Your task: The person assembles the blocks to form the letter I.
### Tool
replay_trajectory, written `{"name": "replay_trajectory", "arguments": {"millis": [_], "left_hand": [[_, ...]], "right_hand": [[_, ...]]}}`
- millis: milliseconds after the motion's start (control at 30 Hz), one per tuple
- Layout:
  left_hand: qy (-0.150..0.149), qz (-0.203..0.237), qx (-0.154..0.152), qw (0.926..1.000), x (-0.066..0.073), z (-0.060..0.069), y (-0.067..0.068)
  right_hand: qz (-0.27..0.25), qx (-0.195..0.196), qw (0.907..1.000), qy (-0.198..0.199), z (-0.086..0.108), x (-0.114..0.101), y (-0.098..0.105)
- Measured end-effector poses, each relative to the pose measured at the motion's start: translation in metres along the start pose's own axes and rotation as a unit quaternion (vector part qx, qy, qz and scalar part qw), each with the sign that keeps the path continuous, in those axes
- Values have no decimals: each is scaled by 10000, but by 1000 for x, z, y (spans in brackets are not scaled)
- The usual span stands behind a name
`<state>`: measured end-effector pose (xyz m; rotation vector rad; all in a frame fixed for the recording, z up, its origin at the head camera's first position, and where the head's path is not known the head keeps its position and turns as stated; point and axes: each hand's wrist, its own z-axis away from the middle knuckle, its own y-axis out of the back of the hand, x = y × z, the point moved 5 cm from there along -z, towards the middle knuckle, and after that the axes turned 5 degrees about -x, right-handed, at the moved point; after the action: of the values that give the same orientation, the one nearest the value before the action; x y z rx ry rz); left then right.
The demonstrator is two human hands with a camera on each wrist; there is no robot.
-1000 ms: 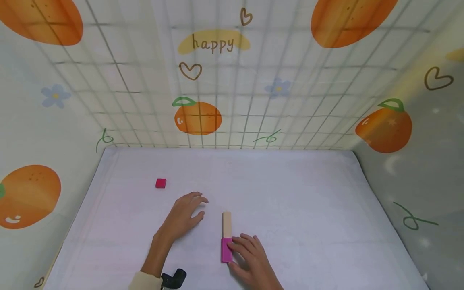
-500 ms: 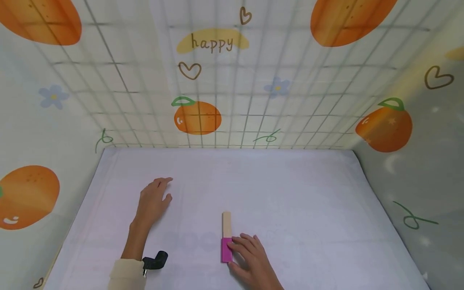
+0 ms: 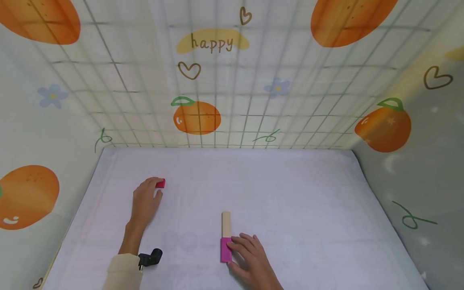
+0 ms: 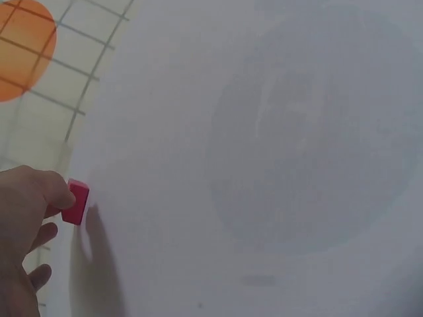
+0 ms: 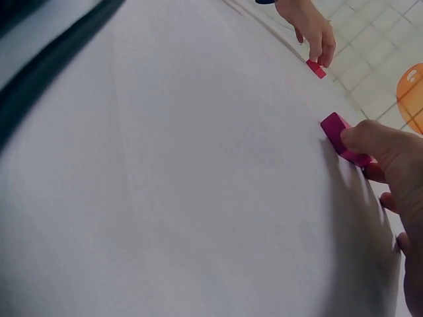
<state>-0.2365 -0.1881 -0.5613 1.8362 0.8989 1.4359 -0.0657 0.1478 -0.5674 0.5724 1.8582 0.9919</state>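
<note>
My left hand (image 3: 143,202) has thumb and fingers about a small red block (image 3: 160,183) at the table's far left. In the left wrist view the thumb overlaps the red block (image 4: 77,203); the index finger lies partly behind it. My right hand (image 3: 251,258) holds a flat magenta block (image 3: 226,250) near the front middle, forefinger on its right side and thumb at its near corner. The right wrist view shows the thumb across the magenta block (image 5: 335,132). A plain wooden block (image 3: 226,224) lies end to end with it, its far end pointing away from me.
A white cloth covers the table (image 3: 290,193). Beyond it rises a patterned curtain (image 3: 197,117) with oranges and grid lines, which also closes both sides. A black wrist camera (image 3: 150,257) sits by the left sleeve.
My left hand has moved left from the middle to the red block, which lies where it was. The right hand and the two blocks by it have stayed in place.
</note>
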Motion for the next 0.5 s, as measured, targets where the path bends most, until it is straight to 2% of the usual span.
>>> {"name": "replay_trajectory", "arguments": {"millis": [133,400,500], "left_hand": [[75,-24,-141,9999,-4,-2,3],[-270,-26,168,9995,-5,-1,3],[-278,-125,243,9992,-7,-1,1]], "right_hand": [[18,-44,10000,-70,0,0,-1],[-14,-52,9999,-121,1,1,-3],[-55,-55,9999,-137,1,1,-3]]}}
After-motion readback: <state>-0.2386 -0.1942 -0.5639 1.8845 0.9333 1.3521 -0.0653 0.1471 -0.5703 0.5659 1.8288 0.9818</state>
